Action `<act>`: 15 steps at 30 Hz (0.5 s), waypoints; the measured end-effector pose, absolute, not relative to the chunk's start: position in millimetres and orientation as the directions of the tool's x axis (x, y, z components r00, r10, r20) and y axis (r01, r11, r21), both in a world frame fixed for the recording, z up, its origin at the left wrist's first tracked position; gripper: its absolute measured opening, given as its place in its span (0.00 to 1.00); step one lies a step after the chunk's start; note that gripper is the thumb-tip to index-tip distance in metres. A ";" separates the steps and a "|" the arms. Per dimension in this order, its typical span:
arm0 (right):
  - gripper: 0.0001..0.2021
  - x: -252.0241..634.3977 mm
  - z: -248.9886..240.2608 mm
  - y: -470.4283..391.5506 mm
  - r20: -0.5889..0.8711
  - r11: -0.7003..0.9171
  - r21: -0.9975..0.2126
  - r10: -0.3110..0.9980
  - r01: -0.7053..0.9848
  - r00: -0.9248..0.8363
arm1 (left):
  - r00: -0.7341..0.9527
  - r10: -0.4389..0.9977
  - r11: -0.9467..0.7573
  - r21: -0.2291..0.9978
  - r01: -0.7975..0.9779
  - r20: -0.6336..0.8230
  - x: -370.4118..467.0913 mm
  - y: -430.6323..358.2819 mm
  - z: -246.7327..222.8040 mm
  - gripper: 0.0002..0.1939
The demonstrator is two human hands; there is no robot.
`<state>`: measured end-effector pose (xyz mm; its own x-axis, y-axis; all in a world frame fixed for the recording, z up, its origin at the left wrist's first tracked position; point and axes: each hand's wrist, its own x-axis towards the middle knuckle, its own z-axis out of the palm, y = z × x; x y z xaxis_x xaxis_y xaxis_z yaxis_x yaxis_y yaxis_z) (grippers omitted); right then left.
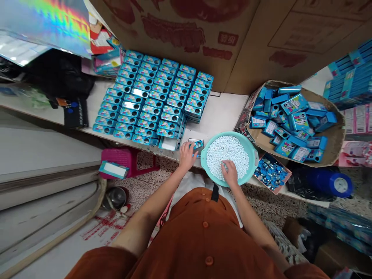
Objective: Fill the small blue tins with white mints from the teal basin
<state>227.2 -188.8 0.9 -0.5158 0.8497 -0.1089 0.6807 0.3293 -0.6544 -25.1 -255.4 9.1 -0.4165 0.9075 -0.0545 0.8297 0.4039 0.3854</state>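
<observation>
A turquoise basin (254, 167) full of small white pellets (227, 149) sits at the table's front edge. My right hand (229, 171) dips its fingertips into the pellets, fingers bent together; what they hold, if anything, is too small to see. Left of the basin, my left hand (187, 155) rests at a small blue box (198, 143), thumb and fingers apart, fingertips touching the box's near end. Farther left stand rows of blue boxes (151, 102) with round dark holes in their tops. A white tray-like opening (168, 143) shows at the front of the rows.
A cut-down carton (334, 153) of loose blue boxes stands on the right. In front of it, a shallow pink box (286, 180) holds blue and silver discs. A large cardboard carton (221, 73) blocks the back. A pink stool (116, 157) stands below left.
</observation>
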 end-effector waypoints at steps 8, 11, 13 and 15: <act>0.15 277.7 -2.9 -181.6 -0.061 0.300 -0.670 0.889 0.679 -0.453 | -0.381 0.919 0.394 0.225 0.891 -0.100 -7.1 -240.7 5.7 0.28; 0.16 294.8 -4.8 -179.9 -0.052 0.294 -0.679 0.895 0.673 -0.444 | -0.363 0.924 0.381 0.191 0.905 -0.124 -11.9 -229.1 4.4 0.31; 0.16 305.0 -6.7 -180.3 -0.048 0.293 -0.682 0.897 0.670 -0.440 | -0.339 0.926 0.366 0.173 0.914 -0.168 -16.0 -220.6 4.9 0.31; 0.16 313.6 -8.1 -181.6 -0.044 0.291 -0.689 0.898 0.664 -0.439 | -0.325 0.917 0.366 0.163 0.916 -0.233 -18.8 -212.9 8.0 0.29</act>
